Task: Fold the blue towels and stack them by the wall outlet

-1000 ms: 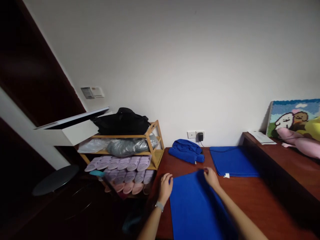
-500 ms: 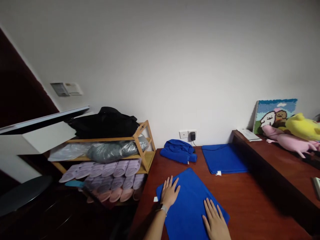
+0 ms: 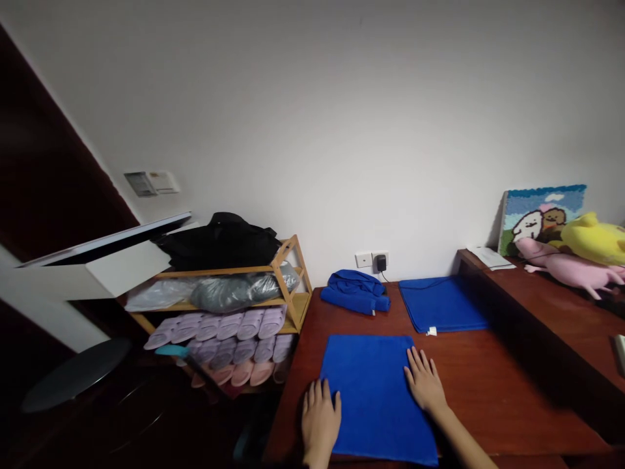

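A flat blue cloth (image 3: 374, 397) lies squared up on the reddish-brown wooden table (image 3: 498, 384). On its left edge rests my left hand (image 3: 321, 413), palm down with the fingers stretched out. My right hand (image 3: 426, 381) lies flat over the cloth's right edge, near its far right corner, fingers spread. Neither hand grips anything. Behind the cloth, against the wall, sits a bunched blue cloth (image 3: 355, 292). A folded blue cloth (image 3: 444, 305) with a white tag lies to its right.
At left stands a wooden rack (image 3: 295, 286) with rows of slippers (image 3: 224, 326) and a black bag (image 3: 222, 242). A stool (image 3: 78, 374) is beside it. A raised ledge (image 3: 561, 293) at right bears plush toys (image 3: 569, 264) and a picture (image 3: 541, 215). A plug (image 3: 381, 262) sits in the wall.
The cloth has turned from a slanted position to lie square on the table. My left hand has moved nearer along the left edge; my right hand has moved farther away along the right edge.
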`<state>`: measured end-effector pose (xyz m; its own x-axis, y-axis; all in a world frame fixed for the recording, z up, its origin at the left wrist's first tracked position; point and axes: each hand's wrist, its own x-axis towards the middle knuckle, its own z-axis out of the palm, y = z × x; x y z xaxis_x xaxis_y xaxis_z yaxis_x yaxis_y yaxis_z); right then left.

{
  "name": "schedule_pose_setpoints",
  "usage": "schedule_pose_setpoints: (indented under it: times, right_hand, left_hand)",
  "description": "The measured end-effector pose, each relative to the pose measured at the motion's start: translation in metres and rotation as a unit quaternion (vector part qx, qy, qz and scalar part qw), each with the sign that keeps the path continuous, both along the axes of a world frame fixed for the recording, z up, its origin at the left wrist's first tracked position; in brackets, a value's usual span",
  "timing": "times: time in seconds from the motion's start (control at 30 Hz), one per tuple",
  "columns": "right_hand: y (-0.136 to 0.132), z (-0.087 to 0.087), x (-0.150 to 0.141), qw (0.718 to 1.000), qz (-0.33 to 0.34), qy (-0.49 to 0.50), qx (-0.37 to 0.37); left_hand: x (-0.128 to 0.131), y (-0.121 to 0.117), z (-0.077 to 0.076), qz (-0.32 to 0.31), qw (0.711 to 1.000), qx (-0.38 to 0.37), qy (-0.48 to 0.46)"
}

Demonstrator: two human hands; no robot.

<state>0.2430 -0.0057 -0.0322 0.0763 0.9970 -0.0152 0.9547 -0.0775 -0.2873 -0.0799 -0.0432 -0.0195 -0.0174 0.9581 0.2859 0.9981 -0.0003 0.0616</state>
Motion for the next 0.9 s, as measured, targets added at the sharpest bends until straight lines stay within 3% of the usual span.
schedule_pose_setpoints:
  times: [0.17,0.27,0.43,0.7,0.77,0.9]
  right_hand:
    - [-0.002,0.004,0.011,1.000,0.019,0.000,-0.020]
    - [0.009,0.013,0.014,1.000,0.018,-0.005,-0.021]
    - [0.031,0.021,0.006,0.999,0.030,-0.002,-0.017]
    - [0.039,0.014,0.002,0.999,0.014,0.022,-0.025]
    - [0.039,0.014,0.002,0.999,0.016,0.026,-0.021]
    - [0.041,0.014,0.001,0.999,0.016,0.026,-0.018]
  left_hand:
    - [0.032,0.042,0.017,-0.125,0.991,-0.034,-0.037]
    - [0.038,0.047,0.009,-0.110,0.992,-0.055,-0.041]
    - [0.037,0.032,-0.006,-0.081,0.995,-0.050,-0.040]
    - [0.039,0.040,-0.003,-0.063,0.996,-0.048,-0.032]
    - [0.056,0.050,0.003,-0.095,0.994,-0.028,-0.036]
    - [0.116,0.077,0.011,-0.238,0.969,-0.018,-0.061]
